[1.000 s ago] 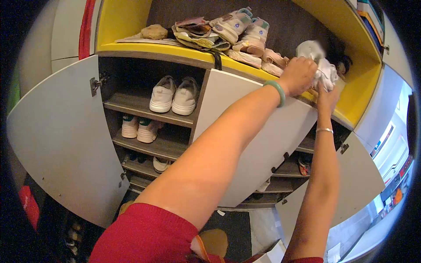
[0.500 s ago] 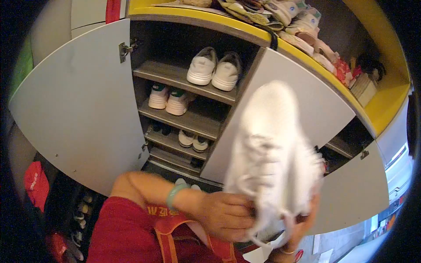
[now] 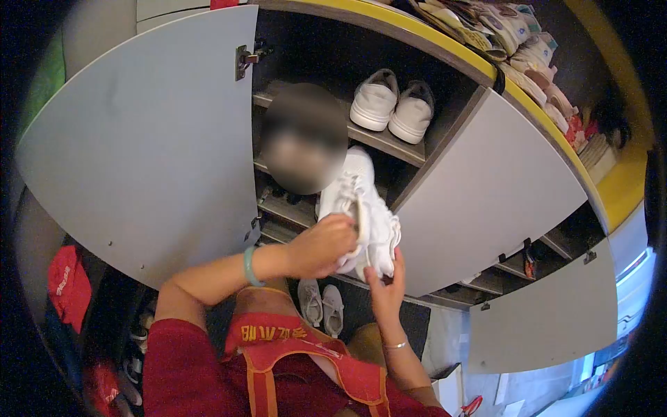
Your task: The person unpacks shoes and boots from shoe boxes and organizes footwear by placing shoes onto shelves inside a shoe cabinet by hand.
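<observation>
A pair of white lace-up sneakers (image 3: pixel 356 184) is held up before the open shoe cabinet, toes pointing toward the shelves. My left hand (image 3: pixel 323 244), with a green bangle on its wrist, is closed round the heel end of the left-hand shoe. From below and the right, my right hand (image 3: pixel 386 283) grips the heel of the other shoe. Behind them, white shoes (image 3: pixel 392 108) stand heels outward on the upper shelf (image 3: pixel 389 142). A round blurred patch hides part of the middle shelves.
The left cabinet door (image 3: pixel 153 153) is swung wide; the middle door (image 3: pixel 493 194) is closed. A lower right door (image 3: pixel 549 313) hangs open. Grey shoes (image 3: pixel 321 306) rest on the dark floor mat (image 3: pixel 361 313). Several shoes crowd the yellow-edged top (image 3: pixel 514 31). A red cap (image 3: pixel 68 286) is at left.
The sneakers have moved away from me, down and left toward the open shelves, with both hands still on them. The view has shifted, so the cabinet appears further right.
</observation>
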Demonstrator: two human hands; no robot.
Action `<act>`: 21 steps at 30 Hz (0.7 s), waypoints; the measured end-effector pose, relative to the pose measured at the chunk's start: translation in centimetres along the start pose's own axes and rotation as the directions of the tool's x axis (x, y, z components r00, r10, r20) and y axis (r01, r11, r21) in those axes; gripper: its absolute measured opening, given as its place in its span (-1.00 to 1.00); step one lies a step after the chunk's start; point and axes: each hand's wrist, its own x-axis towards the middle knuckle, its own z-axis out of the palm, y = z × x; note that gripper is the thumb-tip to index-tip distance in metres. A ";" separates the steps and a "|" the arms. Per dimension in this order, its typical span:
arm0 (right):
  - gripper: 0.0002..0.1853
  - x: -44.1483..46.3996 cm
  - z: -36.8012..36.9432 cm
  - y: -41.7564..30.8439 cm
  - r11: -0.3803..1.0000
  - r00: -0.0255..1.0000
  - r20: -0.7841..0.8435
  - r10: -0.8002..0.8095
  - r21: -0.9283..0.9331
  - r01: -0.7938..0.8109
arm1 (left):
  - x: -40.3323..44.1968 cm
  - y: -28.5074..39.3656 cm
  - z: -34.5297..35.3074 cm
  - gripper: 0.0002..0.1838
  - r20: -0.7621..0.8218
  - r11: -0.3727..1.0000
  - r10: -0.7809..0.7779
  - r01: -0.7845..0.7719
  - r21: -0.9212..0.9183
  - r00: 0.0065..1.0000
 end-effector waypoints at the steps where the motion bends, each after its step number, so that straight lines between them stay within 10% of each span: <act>1: -0.37 1.0 1.0 0.3 1.000 1.000 -0.003 0.000 -0.006 0.000 | 1.0 -1.1 -0.4 -0.66 0.003 1.000 0.013 -0.013 0.009 1.000; 9: -0.62 7.0 8.2 0.7 0.990 0.956 -0.290 -0.053 0.107 0.088 | 6.2 -8.4 -2.4 -0.79 -0.028 0.994 -0.017 0.020 0.103 0.999; 15: -0.60 12.6 9.5 0.3 0.820 0.917 -0.253 -0.308 -0.560 0.121 | 5.4 -14.8 2.0 -0.78 -0.096 0.979 -0.198 0.201 0.024 0.976; 21: -0.45 13.9 10.2 1.2 0.811 0.945 -0.239 -0.224 -0.583 0.045 | 4.7 -14.9 5.5 -0.57 -0.176 0.825 -0.539 0.558 0.087 0.824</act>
